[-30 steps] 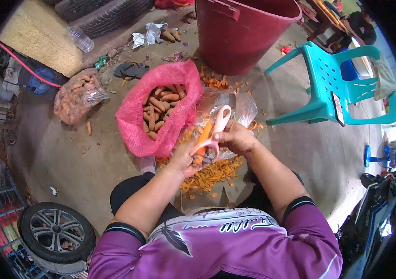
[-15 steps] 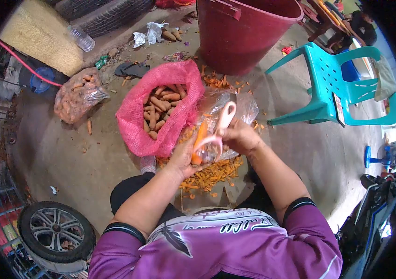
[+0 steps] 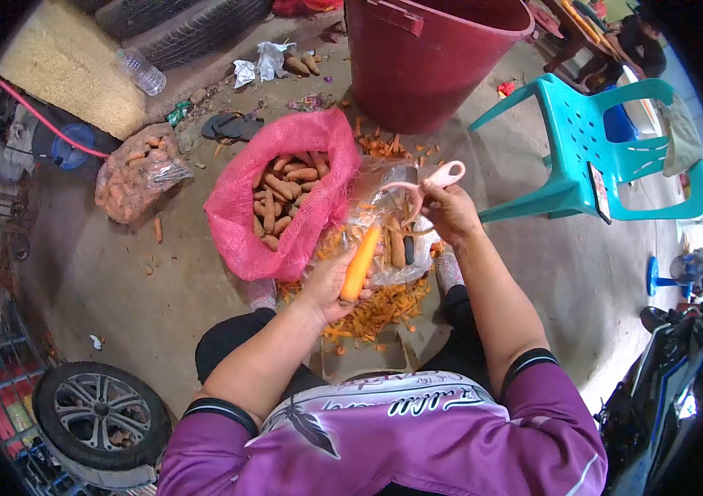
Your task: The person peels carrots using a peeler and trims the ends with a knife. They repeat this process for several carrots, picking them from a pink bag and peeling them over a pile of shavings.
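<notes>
My left hand (image 3: 328, 288) is wrapped around the lower part of a peeled orange carrot (image 3: 361, 263), its tip pointing up and away from me. A pale pink Y-shaped peeler (image 3: 448, 173) is gripped in my right hand (image 3: 452, 213), apart from the carrot. Orange peelings (image 3: 389, 311) lie heaped on the floor under my hands. Just beyond the carrot is a clear plastic bag (image 3: 380, 273), with a brownish carrot (image 3: 397, 246) and a dark, narrow item beside it. A pink mesh sack (image 3: 232, 202) full of unpeeled carrots (image 3: 284, 188) stands open to the left.
A large maroon tub (image 3: 434, 66) stands ahead, and a teal plastic chair (image 3: 570, 149) is at the right. At the left sit a plastic bag of carrots (image 3: 138, 178) and a wheel (image 3: 102, 415). A motorcycle (image 3: 657, 388) is at the right edge. A sandal (image 3: 233, 126) lies beyond the sack.
The peeler has moved off the carrot, up and to the right with my right hand, and its handle has turned. My left hand still holds the carrot, now more fully in view.
</notes>
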The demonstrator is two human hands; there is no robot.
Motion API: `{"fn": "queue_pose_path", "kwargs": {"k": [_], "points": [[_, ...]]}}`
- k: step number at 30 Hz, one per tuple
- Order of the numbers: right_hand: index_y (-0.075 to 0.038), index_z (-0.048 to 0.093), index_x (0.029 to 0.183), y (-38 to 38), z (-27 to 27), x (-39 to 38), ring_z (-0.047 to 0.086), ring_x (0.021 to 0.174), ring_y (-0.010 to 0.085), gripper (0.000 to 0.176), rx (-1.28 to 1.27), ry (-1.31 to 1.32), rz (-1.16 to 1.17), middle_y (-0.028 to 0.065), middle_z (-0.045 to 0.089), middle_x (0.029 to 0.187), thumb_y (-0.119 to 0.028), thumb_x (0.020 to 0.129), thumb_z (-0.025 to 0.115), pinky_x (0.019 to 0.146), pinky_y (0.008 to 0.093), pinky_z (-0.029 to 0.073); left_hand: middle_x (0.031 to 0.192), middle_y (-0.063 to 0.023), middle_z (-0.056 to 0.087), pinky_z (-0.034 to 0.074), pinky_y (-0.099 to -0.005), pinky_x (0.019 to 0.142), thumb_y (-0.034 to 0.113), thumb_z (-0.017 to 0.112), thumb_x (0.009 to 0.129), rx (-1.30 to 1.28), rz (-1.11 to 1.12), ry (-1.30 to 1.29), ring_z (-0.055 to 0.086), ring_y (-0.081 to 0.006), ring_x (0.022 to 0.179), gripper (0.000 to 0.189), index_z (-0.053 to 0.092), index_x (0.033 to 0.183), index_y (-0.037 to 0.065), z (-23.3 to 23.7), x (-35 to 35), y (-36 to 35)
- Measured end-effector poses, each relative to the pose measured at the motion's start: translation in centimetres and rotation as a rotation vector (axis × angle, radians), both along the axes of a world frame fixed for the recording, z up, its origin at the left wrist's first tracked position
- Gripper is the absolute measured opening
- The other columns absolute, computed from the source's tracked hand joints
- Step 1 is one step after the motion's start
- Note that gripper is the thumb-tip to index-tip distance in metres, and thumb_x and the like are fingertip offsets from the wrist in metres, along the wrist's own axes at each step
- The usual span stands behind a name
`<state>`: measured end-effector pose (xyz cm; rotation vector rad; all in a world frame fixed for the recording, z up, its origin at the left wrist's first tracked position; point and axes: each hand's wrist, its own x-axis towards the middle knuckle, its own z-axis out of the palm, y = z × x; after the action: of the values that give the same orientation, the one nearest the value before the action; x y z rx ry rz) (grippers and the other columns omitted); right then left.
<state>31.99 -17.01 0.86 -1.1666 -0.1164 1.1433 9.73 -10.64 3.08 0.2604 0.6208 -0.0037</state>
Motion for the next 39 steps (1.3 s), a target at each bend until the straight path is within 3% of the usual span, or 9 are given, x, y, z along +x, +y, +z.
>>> {"fn": "queue_pose_path", "kwargs": {"k": [5, 12, 16, 21, 27, 31, 33, 36, 39], "points": [[-0.006, 0.052, 0.088, -0.1, 2.2, -3.3, 0.056, 0.070, 0.0146, 0.016, 0.029, 0.023, 0.291, 0.0041, 0.057, 0.078, -0.015, 0.077, 0.059, 0.056, 0.0251, 0.044, 0.070, -0.0015, 0.044, 0.035, -0.0217, 0.046, 0.037, 0.036, 0.088, 0.036, -0.015, 0.061, 0.042, -0.0093, 0.058, 0.039, 0.046, 0.107, 0.004, -0.8, 0.0, -0.1], [-0.006, 0.050, 0.088, -0.1, 1.3, 0.2, 0.054, 0.069, 0.0133, 0.017, -0.035, 0.016, -0.027, 0.0033, 0.056, 0.078, -0.014, 0.077, 0.059, 0.057, 0.0236, 0.043, 0.070, -0.0001, 0.048, 0.041, -0.0205, 0.044, 0.033, 0.044, 0.087, 0.343, -0.074, 0.076, 0.048, -0.0087, 0.055, 0.032, 0.050, 0.102, 0.006, 0.6, 0.0, -0.8], [-0.004, 0.049, 0.089, -0.5, 2.4, -1.4, 0.054, 0.069, 0.0152, 0.022, 0.034, 0.074, 0.313, 0.0058, 0.057, 0.078, -0.015, 0.074, 0.062, 0.063, 0.0287, 0.045, 0.073, -0.0003, 0.049, 0.041, -0.0198, 0.042, 0.030, 0.046, 0.086, 0.410, -0.079, 0.127, 0.048, -0.0089, 0.053, 0.032, 0.050, 0.107, 0.006, 1.2, 0.2, -0.7], [-0.003, 0.049, 0.089, -0.6, 0.9, 1.5, 0.055, 0.069, 0.0154, 0.020, -0.015, -0.027, 0.021, 0.0063, 0.056, 0.079, -0.013, 0.076, 0.060, 0.062, 0.0275, 0.045, 0.073, -0.0004, 0.048, 0.040, -0.0193, 0.041, 0.026, 0.049, 0.085, 0.559, -0.125, 0.158, 0.046, -0.0075, 0.051, 0.034, 0.048, 0.113, 0.007, 1.4, 0.0, -0.9], [-0.004, 0.051, 0.087, -0.5, 3.1, -1.5, 0.054, 0.062, 0.0130, 0.018, -0.039, 0.014, 0.249, 0.0040, 0.056, 0.074, -0.014, 0.075, 0.060, 0.050, 0.0241, 0.041, 0.075, -0.0012, 0.048, 0.036, -0.0179, 0.041, 0.019, 0.057, 0.081, 0.802, -0.098, 0.119, 0.043, -0.0056, 0.053, 0.031, 0.054, 0.108, 0.006, 0.7, 0.2, -1.2], [-0.004, 0.051, 0.086, -0.5, 2.3, 0.6, 0.053, 0.060, 0.0123, 0.016, -0.042, -0.042, 0.079, 0.0033, 0.056, 0.072, -0.013, 0.076, 0.059, 0.049, 0.0222, 0.041, 0.078, -0.0031, 0.048, 0.040, -0.0213, 0.054, 0.018, 0.061, 0.077, 1.226, -0.081, 0.195, 0.046, -0.0087, 0.063, 0.032, 0.055, 0.104, 0.001, 1.2, 0.2, -1.3], [-0.003, 0.051, 0.086, -0.6, 2.7, 0.2, 0.053, 0.060, 0.0119, 0.016, 0.002, -0.024, 0.161, 0.0035, 0.056, 0.073, -0.013, 0.076, 0.059, 0.049, 0.0219, 0.041, 0.082, -0.0033, 0.049, 0.039, -0.0218, 0.065, 0.018, 0.062, 0.076, 1.373, -0.106, 0.204, 0.047, -0.0101, 0.073, 0.034, 0.055, 0.103, -0.001, 0.9, 0.0, -1.1], [-0.002, 0.050, 0.088, -0.5, 2.6, -0.9, 0.056, 0.065, 0.0146, 0.020, -0.016, 0.007, 0.306, 0.0068, 0.056, 0.075, -0.013, 0.076, 0.059, 0.054, 0.0257, 0.045, 0.080, -0.0048, 0.049, 0.039, -0.0233, 0.066, 0.014, 0.065, 0.073, 1.443, -0.001, 0.132, 0.049, -0.0120, 0.074, 0.035, 0.055, 0.103, -0.001, -0.2, 0.1, -1.3], [-0.001, 0.050, 0.090, -0.4, 1.3, 0.9, 0.056, 0.067, 0.0153, 0.021, -0.087, -0.098, 0.202, 0.0075, 0.057, 0.077, -0.013, 0.076, 0.059, 0.055, 0.0265, 0.045, 0.079, -0.0070, 0.050, 0.040, -0.0244, 0.068, 0.010, 0.067, 0.069, 1.575, -0.051, 0.182, 0.050, -0.0154, 0.074, 0.037, 0.056, 0.101, -0.002, 0.7, 0.0, -1.3]]}}
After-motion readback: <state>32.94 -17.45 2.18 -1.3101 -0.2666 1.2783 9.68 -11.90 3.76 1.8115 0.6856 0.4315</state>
